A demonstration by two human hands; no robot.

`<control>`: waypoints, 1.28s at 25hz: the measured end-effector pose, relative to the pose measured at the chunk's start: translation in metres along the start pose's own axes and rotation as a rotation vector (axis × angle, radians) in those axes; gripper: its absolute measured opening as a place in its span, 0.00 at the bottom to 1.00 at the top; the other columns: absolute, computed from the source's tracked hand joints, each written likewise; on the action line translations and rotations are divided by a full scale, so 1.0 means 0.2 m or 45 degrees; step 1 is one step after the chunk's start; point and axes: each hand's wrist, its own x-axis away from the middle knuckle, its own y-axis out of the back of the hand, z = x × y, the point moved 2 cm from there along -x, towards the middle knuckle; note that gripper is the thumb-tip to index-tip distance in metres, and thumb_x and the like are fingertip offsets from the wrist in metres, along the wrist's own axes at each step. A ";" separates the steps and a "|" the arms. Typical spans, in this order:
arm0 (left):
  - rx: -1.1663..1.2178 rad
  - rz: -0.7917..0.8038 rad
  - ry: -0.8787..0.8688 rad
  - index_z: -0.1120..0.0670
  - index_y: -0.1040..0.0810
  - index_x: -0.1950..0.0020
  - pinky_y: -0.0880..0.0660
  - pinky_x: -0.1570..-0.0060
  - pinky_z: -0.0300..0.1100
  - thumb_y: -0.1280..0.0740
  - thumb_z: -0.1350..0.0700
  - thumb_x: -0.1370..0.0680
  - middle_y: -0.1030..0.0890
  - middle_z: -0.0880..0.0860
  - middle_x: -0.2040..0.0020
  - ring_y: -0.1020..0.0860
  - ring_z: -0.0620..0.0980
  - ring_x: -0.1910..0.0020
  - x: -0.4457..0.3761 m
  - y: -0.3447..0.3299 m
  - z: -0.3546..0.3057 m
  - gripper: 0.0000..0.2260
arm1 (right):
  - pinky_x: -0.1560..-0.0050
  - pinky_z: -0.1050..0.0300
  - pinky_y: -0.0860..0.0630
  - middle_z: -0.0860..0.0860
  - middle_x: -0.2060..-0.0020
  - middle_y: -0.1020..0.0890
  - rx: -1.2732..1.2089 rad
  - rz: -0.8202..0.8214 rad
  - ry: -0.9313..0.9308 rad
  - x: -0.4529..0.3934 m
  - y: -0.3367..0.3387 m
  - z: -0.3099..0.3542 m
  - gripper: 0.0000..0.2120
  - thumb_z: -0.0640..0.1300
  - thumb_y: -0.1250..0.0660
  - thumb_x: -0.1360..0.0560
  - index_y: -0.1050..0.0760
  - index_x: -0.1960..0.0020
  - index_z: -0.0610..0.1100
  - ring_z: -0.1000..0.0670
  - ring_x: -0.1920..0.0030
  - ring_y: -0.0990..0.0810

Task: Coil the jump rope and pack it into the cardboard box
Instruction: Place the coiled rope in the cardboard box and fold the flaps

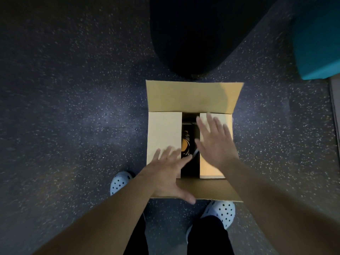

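A cardboard box stands on the dark speckled floor in front of my feet. Its two side flaps are folded inward, leaving a narrow dark gap down the middle. Through that gap I see part of the coiled jump rope lying inside the box. The far flap stands open and the near flap lies outward toward me. My left hand lies flat, fingers spread, on the near end of the left flap. Spread the same way, my right hand rests on the right flap. Neither hand holds anything.
My feet in pale perforated clogs stand just behind the box. A large black rounded object sits right beyond the box. A teal block is at the upper right, with a pale edge along the right side.
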 end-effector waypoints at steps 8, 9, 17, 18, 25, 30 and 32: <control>-0.546 -0.439 -0.277 0.49 0.43 0.19 0.59 0.24 0.62 0.33 0.45 0.24 0.38 0.54 0.21 0.46 0.57 0.21 -0.06 0.05 0.03 0.35 | 0.21 0.32 0.48 0.37 0.22 0.35 0.224 -0.191 -0.092 -0.50 0.38 0.00 0.38 0.59 0.40 0.21 0.51 0.17 0.48 0.33 0.21 0.42; -0.584 -0.560 -0.205 0.51 0.45 0.19 0.56 0.24 0.64 0.33 0.42 0.24 0.41 0.55 0.20 0.48 0.59 0.20 -0.08 0.10 0.05 0.38 | 0.22 0.32 0.46 0.37 0.26 0.31 0.189 -0.185 -0.102 -0.48 0.38 0.01 0.36 0.60 0.41 0.21 0.46 0.19 0.47 0.33 0.24 0.37; -0.679 -0.838 0.233 0.54 0.62 0.18 0.53 0.27 0.69 0.36 0.36 0.25 0.46 0.61 0.20 0.49 0.67 0.22 -0.17 0.25 0.06 0.48 | 0.37 0.40 0.29 0.42 0.38 0.24 0.106 -0.278 0.036 -0.06 0.18 0.02 0.23 0.58 0.46 0.19 0.30 0.30 0.47 0.38 0.41 0.24; -0.662 -0.817 0.211 0.53 0.59 0.17 0.52 0.27 0.68 0.35 0.39 0.24 0.38 0.59 0.25 0.42 0.65 0.24 -0.17 0.23 0.06 0.46 | 0.38 0.41 0.28 0.42 0.35 0.25 0.114 -0.186 0.075 -0.03 0.13 0.01 0.24 0.59 0.48 0.18 0.31 0.30 0.47 0.39 0.40 0.25; -0.492 -0.581 0.183 0.47 0.58 0.18 0.49 0.27 0.68 0.53 0.39 0.16 0.60 0.53 0.17 0.57 0.63 0.20 -0.27 0.04 0.16 0.30 | 0.21 0.34 0.47 0.42 0.16 0.57 0.163 0.057 0.125 0.05 -0.19 -0.11 0.31 0.62 0.63 0.17 0.63 0.17 0.52 0.35 0.18 0.53; -0.494 -0.619 0.212 0.45 0.64 0.18 0.48 0.28 0.69 0.55 0.42 0.16 0.64 0.53 0.18 0.61 0.62 0.20 -0.44 -0.11 0.24 0.28 | 0.20 0.38 0.51 0.42 0.18 0.65 0.173 -0.020 0.248 -0.05 -0.40 -0.12 0.31 0.55 0.58 0.14 0.68 0.18 0.49 0.38 0.18 0.62; -0.551 -0.673 0.244 0.45 0.62 0.18 0.48 0.29 0.70 0.53 0.42 0.16 0.62 0.54 0.17 0.59 0.63 0.20 -0.48 -0.16 0.25 0.29 | 0.19 0.38 0.52 0.42 0.17 0.63 0.193 -0.085 0.224 -0.08 -0.50 -0.12 0.30 0.53 0.56 0.13 0.65 0.17 0.48 0.38 0.18 0.61</control>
